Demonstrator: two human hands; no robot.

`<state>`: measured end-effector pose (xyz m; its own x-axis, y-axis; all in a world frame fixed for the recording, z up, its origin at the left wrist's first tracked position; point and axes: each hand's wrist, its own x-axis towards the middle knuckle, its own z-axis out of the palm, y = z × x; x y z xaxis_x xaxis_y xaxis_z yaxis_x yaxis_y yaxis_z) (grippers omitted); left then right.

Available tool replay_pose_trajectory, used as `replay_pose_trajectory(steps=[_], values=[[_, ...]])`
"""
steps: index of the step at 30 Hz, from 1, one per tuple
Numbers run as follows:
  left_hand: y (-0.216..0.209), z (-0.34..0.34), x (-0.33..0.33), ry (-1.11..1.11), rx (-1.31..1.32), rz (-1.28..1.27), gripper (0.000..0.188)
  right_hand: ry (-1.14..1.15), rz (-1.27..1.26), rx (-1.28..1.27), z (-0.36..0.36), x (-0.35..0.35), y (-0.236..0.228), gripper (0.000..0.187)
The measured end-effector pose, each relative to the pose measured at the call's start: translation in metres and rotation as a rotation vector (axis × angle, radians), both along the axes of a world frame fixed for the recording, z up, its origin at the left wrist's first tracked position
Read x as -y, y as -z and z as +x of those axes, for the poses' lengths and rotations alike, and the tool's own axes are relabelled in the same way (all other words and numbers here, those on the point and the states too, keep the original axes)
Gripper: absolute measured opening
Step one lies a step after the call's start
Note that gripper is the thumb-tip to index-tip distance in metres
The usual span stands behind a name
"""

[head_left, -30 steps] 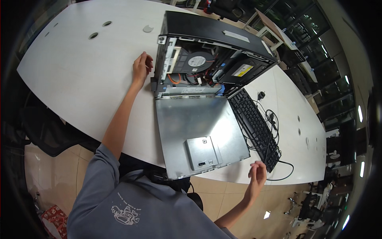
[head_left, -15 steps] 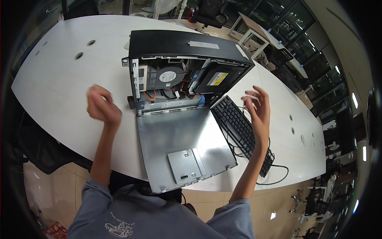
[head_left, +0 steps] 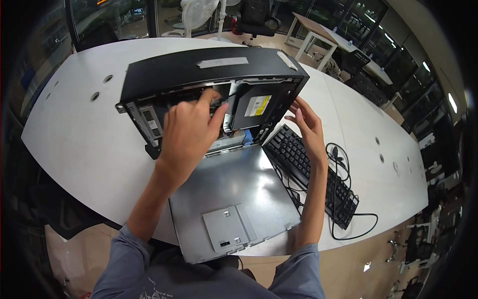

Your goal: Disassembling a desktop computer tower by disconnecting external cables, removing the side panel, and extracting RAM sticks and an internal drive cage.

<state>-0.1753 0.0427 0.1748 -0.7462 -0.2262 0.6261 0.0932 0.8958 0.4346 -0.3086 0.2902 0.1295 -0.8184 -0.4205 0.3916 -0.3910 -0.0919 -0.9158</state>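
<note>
A black desktop computer case [head_left: 174, 70] stands on the table. Its hinged metal side panel [head_left: 224, 184] is folded down toward me, exposing the inside. My left hand [head_left: 189, 127] reaches into the opening, left of the disc drive [head_left: 256, 105] with its white and yellow label. Index finger and thumb curl toward each other there; the other fingers are bent, and whatever they touch is hidden. My right hand [head_left: 309, 127] is at the case's right end, fingers apart and thumb raised, some fingertips passing behind the case edge. Nothing shows in its palm.
A black keyboard [head_left: 303, 162] lies right of the panel, partly under my right forearm. Its black cable [head_left: 376, 224] loops over the white table [head_left: 74, 134]. Beyond the table stand a white fan [head_left: 199, 15] and a black office chair [head_left: 256, 17].
My left hand has moved from beside the case into its opening. My right hand has moved closer to the case's right end. The view has shifted, and the case appears turned and farther left.
</note>
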Motion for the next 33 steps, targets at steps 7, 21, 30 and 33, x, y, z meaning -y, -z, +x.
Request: replay_pose_trajectory(steps=[7, 21, 30, 33], values=[[-0.007, -0.006, -0.001, 0.108, 0.065, 0.161, 0.018, 0.088, 0.073, -0.166, -0.008, 0.004, -0.002, 0.037], [-0.007, -0.011, -0.004, 0.384, 0.054, 0.602, 0.016, 0.419, 0.064, -0.339, 0.003, 0.026, 0.003, 0.017], [-0.007, -0.012, 0.0, 0.405, 0.075, 0.603, 0.018, 0.417, 0.068, -0.32, 0.0, 0.028, 0.004, 0.017], [-0.004, -0.014, 0.002, 0.381, 0.063, 0.539, 0.017, 0.439, 0.079, -0.326, 0.0, 0.03, 0.006, 0.017]])
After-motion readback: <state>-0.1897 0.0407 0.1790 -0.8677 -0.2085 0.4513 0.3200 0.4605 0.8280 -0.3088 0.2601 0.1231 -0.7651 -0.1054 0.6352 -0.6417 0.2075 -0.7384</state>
